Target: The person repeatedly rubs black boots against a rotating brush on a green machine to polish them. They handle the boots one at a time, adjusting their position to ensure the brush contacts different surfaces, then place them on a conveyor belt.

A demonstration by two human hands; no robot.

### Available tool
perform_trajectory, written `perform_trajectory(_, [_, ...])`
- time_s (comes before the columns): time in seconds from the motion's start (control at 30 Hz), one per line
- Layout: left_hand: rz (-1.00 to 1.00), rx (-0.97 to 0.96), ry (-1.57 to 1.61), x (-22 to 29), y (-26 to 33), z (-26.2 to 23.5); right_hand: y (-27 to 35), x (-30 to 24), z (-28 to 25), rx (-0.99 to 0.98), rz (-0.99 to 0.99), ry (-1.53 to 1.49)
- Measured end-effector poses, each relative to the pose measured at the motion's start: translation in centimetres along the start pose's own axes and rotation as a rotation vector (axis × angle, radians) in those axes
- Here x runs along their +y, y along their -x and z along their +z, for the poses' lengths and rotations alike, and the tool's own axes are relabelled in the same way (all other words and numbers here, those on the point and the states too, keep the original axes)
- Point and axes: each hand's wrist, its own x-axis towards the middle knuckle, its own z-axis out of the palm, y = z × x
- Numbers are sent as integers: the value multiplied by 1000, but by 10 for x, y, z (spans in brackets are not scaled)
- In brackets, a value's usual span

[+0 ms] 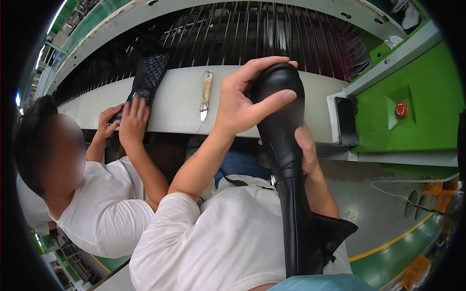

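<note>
A tall black boot [286, 131] stretches across the view, its rounded toe pointing away from me and its shaft lying back against my white shirt. My left hand [247, 94] is wrapped round the toe, with the thumb across the upper. Lower down, my right hand [307, 148] grips the boot's side close to the ankle, and most of its fingers are hidden behind the boot. A strap with a small metal buckle crosses the ankle. On the white ledge to the left lies a small knife [206, 97] with a pale wrapped handle and a short blade.
Beyond the white ledge [184, 97] runs a bed of dark metal rollers [233, 34]. To the left, a co-worker's hands [131, 116] are on a black quilted boot [150, 75]. A phone [345, 121] and a green panel with a red button [401, 109] are at the right.
</note>
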Motion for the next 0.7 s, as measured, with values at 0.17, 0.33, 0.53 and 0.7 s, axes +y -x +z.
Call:
perform_trajectory(0.17, [8, -13, -40, 2, 0, -2, 1, 1, 0, 14, -8, -10])
perform_trajectory(0.33, [-7, -11, -37, 3, 0, 1, 2, 4, -3, 22, 0, -22])
perform_trajectory(0.53, [-38, 19, -8, 8, 0, 5, 2, 6, -2, 8, -23, -45])
perform_trajectory(0.7, [-62, 22, 35, 13, -4, 5, 0, 3, -1, 39, -66, -24])
